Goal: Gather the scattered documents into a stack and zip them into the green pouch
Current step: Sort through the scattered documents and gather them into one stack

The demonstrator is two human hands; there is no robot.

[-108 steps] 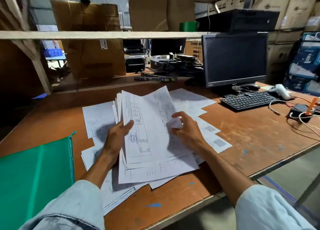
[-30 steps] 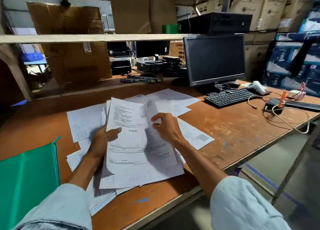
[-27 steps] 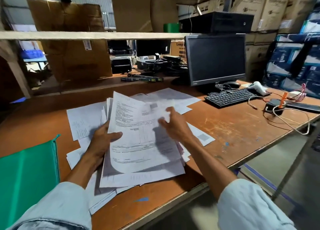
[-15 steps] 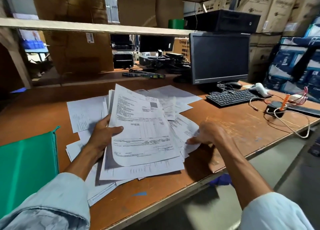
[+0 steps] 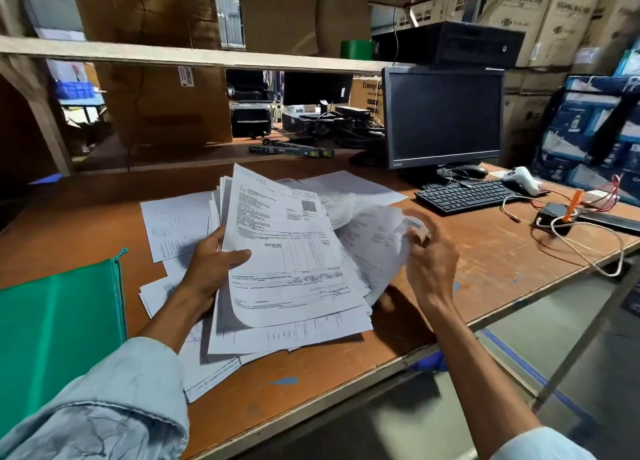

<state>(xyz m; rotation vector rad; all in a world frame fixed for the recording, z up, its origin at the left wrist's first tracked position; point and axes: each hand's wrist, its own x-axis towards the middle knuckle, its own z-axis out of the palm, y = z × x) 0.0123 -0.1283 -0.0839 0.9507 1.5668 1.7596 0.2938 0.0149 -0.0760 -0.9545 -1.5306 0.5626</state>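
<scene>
The stack of documents (image 5: 287, 252) is lifted off the desk (image 5: 491, 262) at its middle, tilted up toward the person. The left hand (image 5: 211, 269) grips the stack's left edge, with the thumb curled over the top page and the fingers hidden behind the paper. The pages in the stack are fanned and uneven, their lower corners spreading out over one another.

Just to the right, the right hand (image 5: 429, 262) pinches a curled sheet (image 5: 377, 241) by its right edge, the fingers bent around the paper. This hand is blurred, so the exact hold is hard to make out. The sheet bows upward and its left part overlaps the stack's right side.

More loose sheets (image 5: 176, 224) lie flat on the desk to the left of the stack, behind it and beneath it near the front edge.

The green pouch (image 5: 59, 324) lies flat at the desk's left, apart from the papers, with its zip running along the side nearest them. Whether the zip is open cannot be told.

Farther right, a black keyboard (image 5: 464, 196) sits in front of a dark monitor (image 5: 443, 117), with a white barcode scanner (image 5: 521, 179) and tangled cables beside them. A shelf (image 5: 173, 53) spans the desk above, and cardboard boxes (image 5: 554, 16) are piled behind.
</scene>
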